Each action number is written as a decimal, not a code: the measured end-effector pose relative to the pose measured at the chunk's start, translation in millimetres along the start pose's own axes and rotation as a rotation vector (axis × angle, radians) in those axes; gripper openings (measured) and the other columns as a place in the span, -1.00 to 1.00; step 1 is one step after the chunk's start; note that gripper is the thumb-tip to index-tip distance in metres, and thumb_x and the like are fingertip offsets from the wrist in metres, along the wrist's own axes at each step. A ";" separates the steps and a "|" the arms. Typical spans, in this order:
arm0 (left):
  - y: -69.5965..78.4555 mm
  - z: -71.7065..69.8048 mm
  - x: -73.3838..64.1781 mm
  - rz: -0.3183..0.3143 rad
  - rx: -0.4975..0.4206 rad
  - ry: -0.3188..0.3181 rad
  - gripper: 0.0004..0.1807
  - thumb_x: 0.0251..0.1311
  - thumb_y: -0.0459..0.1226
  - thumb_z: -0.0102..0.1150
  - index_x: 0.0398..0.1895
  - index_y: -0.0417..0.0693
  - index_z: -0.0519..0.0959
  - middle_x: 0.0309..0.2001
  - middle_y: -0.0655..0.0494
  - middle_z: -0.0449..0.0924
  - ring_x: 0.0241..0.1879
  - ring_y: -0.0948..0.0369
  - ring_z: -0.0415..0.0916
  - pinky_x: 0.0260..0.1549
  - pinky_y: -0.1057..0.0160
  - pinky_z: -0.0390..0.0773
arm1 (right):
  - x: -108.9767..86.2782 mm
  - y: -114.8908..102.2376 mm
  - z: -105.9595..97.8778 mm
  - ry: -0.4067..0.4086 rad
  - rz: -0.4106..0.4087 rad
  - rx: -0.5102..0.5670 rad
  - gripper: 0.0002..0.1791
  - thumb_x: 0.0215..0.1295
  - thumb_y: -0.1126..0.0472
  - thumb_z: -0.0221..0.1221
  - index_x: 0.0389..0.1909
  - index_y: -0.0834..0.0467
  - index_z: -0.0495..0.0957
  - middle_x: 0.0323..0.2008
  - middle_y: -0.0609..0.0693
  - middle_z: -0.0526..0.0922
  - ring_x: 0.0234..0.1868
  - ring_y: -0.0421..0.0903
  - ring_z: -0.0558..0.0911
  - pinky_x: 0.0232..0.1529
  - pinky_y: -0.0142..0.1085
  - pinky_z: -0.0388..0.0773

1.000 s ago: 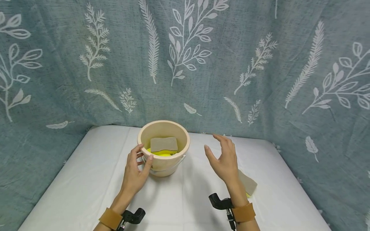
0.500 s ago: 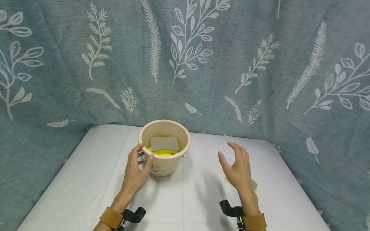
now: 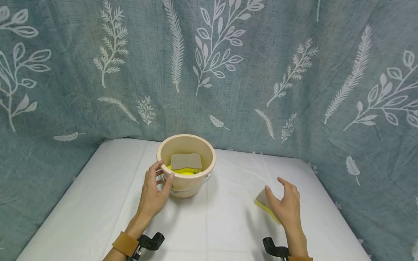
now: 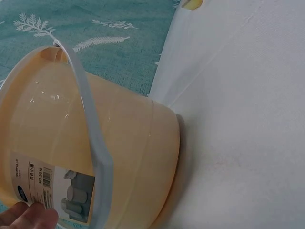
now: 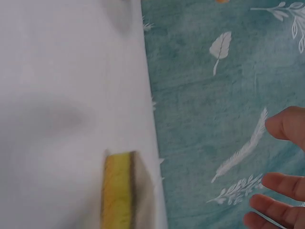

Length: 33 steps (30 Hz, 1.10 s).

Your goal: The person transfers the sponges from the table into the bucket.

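A cream bucket with a pale bail handle stands upright on the white-covered table. My left hand grips its near left rim, index finger over the edge and thumb along the front. In the left wrist view fingertips lie against the bucket's paper label. Inside the bucket are a grey-topped sponge and more yellow beneath it. Out to the right, my right hand hovers with fingers spread by another sponge, grey above and yellow below, partly hidden behind the hand.
A white cloth covers the table. Teal curtain fabric with white leaf prints hangs close behind and along both sides. Both wrists wear straps with black camera mounts.
My right hand has moved right and toward me, away from the bucket to beside the loose sponge, uncovering its left part. The left hand keeps its hold on the rim.
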<state>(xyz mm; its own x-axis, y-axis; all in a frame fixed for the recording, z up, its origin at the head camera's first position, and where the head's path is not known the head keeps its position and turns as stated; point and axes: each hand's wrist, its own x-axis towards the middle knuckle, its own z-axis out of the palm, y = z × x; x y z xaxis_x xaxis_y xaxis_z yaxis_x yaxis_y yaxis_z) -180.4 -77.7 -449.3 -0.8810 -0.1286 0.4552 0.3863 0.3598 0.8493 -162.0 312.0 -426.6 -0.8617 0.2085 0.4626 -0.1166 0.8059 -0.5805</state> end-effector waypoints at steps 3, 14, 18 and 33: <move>0.4 0.2 0.6 -0.005 -0.001 -0.004 -0.34 0.44 -0.15 0.20 0.49 -0.16 0.23 0.27 -0.25 0.37 0.22 -0.14 0.45 0.02 -0.14 0.60 | -6.3 12.5 -1.6 -0.031 0.051 -0.032 -0.34 0.33 0.14 0.32 0.32 0.43 0.39 0.27 0.49 0.39 0.29 0.45 0.30 0.19 0.30 0.28; 0.4 -0.4 0.4 -0.008 -0.001 -0.009 -0.34 0.45 -0.14 0.19 0.49 -0.18 0.22 0.28 -0.25 0.35 0.22 -0.14 0.43 0.04 -0.15 0.59 | -18.5 52.0 1.0 -0.197 0.233 -0.176 -0.15 0.37 -0.04 0.26 0.37 0.54 0.25 0.31 0.59 0.30 0.30 0.55 0.22 0.23 0.39 0.24; 0.4 -0.1 -0.9 -0.017 0.003 -0.014 -0.33 0.45 -0.14 0.19 0.49 -0.19 0.21 0.28 -0.25 0.35 0.22 -0.14 0.43 0.04 -0.14 0.59 | -23.8 63.5 5.2 -0.264 0.264 -0.186 -0.12 0.37 -0.07 0.25 0.36 0.57 0.23 0.28 0.63 0.29 0.28 0.56 0.23 0.23 0.43 0.26; 1.3 0.8 -2.0 -0.010 0.009 -0.006 -0.34 0.45 -0.16 0.19 0.49 -0.22 0.21 0.28 -0.27 0.35 0.23 -0.16 0.45 0.03 -0.14 0.60 | -27.9 75.7 13.8 -0.262 0.274 -0.194 -0.11 0.26 0.08 0.39 0.38 0.55 0.22 0.28 0.60 0.29 0.28 0.48 0.24 0.30 0.36 0.24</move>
<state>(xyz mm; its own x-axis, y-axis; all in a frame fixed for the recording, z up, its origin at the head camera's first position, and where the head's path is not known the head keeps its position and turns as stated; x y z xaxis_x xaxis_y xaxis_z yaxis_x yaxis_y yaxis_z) -178.4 -76.3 -449.4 -0.8868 -0.1265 0.4446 0.3747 0.3664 0.8517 -153.6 359.6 -492.7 -0.9472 0.3019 0.1080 0.2079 0.8348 -0.5097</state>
